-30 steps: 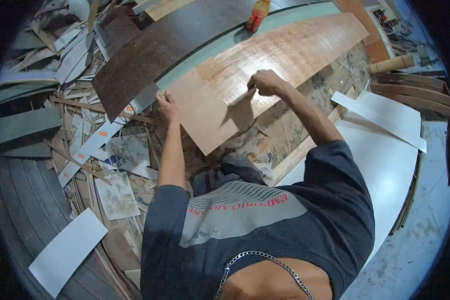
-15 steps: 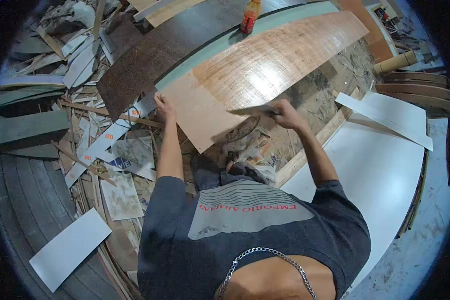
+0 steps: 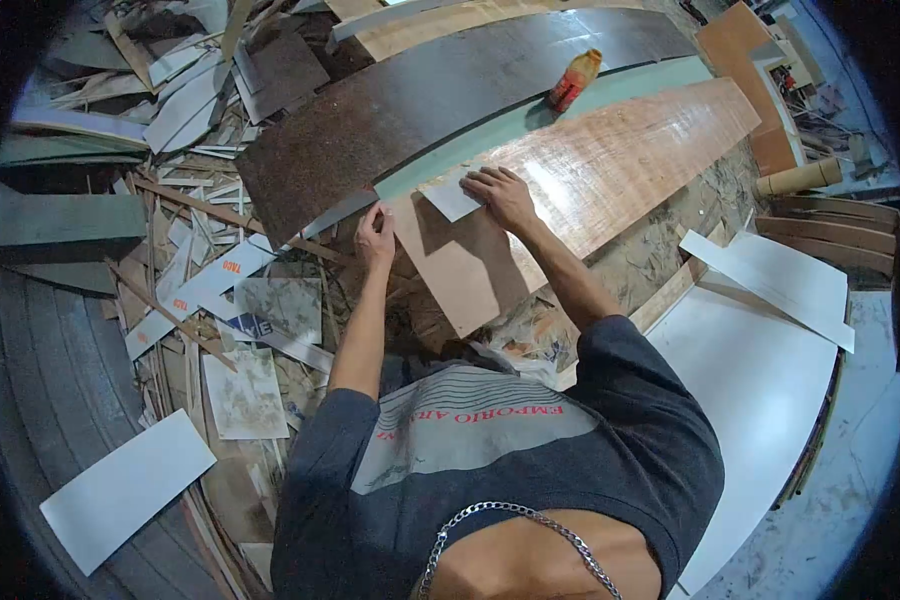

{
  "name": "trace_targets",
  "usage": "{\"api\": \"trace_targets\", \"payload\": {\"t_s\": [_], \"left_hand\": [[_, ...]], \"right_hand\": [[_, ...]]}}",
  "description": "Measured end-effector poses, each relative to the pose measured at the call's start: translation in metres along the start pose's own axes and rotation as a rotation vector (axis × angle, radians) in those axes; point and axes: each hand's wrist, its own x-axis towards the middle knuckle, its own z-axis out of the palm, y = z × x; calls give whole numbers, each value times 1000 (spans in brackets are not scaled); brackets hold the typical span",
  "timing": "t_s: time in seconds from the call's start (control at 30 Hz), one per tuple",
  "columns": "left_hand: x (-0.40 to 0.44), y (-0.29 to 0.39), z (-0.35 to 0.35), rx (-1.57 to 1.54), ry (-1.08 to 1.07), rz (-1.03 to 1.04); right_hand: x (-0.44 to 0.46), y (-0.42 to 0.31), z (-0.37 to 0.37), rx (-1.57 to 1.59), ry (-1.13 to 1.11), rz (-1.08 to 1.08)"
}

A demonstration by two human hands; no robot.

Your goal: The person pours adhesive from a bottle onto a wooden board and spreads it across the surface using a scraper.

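A curved plywood panel (image 3: pixel 630 155) stretches in front of me, with a wet-looking shine over much of its face and a duller bare part at the near left end. My right hand (image 3: pixel 505 200) grips a flat, pale rectangular spreader (image 3: pixel 448 199), held over the panel near its far left edge. It casts a shadow on the wood. Fingers curled, my left hand (image 3: pixel 375 238) pinches the left end of the panel at its edge. Beyond the panel, an orange-red bottle (image 3: pixel 575 82) stands tilted-looking on a pale green strip (image 3: pixel 635 92).
A dark brown curved board (image 3: pixel 420 95) lies behind the green strip. Wood scraps and offcuts (image 3: pixel 185 190) cover the left side. A large white panel (image 3: pixel 750 370) lies at my right, with a narrow white strip (image 3: pixel 770 290) across it. A cardboard tube (image 3: pixel 800 177) is at far right.
My right hand has moved left and away from me with the spreader, to the panel's far left part. The view has shifted, so the panel and bottle appear lower and further right.
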Motion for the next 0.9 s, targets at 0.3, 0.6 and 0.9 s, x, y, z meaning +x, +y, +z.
{"api": "trace_targets", "payload": {"t_s": [0.3,0.6,0.9], "left_hand": [[16,-9,-12,10,-95,0],[24,-1,-11,-6,-61,30],[29,-16,-5,-49,-53,38]], "right_hand": [[-16,-25,6,-45,-95,46],[-14,-39,-36,67,-41,227],[48,-1,-11,-81,-260,422]]}}
